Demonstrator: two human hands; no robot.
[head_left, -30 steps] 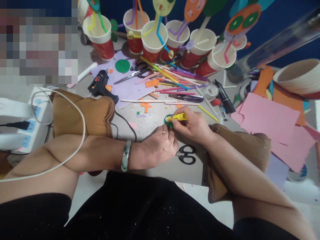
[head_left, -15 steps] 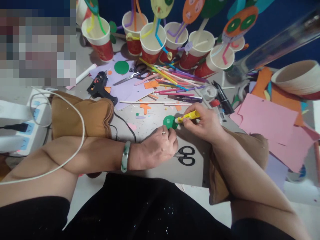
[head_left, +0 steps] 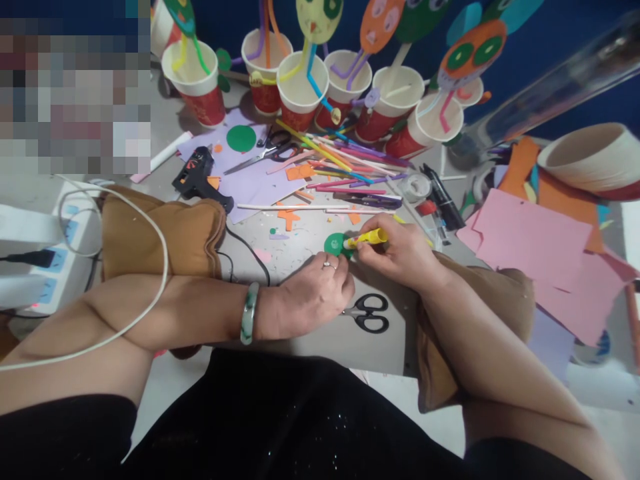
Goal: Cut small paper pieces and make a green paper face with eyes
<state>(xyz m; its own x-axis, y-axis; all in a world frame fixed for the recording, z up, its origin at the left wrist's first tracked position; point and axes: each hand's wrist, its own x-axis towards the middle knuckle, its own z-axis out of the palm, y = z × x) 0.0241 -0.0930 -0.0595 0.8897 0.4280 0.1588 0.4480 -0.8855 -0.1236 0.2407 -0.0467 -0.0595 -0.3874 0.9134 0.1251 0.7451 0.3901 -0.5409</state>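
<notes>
A small green paper piece (head_left: 333, 244) with a pale round mark on it lies in front of me. My left hand (head_left: 317, 293), wearing a ring and a bangle, has its fingers closed on the near edge of this piece; the fingertips are partly hidden. Pinched in my right hand (head_left: 404, 257) is a yellow marker (head_left: 371, 237), its pale tip over the right part of the green piece. Black-handled scissors (head_left: 374, 313) lie just right of my left hand, their blades mostly hidden beneath it.
Paper cups (head_left: 303, 80) holding straw-and-paper figures line the back. Loose drinking straws (head_left: 345, 160), a second pair of scissors (head_left: 260, 152) and a black glue gun (head_left: 197, 175) lie before them. Pink paper sheets (head_left: 535, 233) are at right; a white cable (head_left: 163, 247) crosses my left arm.
The marker tip has shifted a little left over the green piece, together with my right hand. My left hand stays on the piece. The whole view has moved slightly.
</notes>
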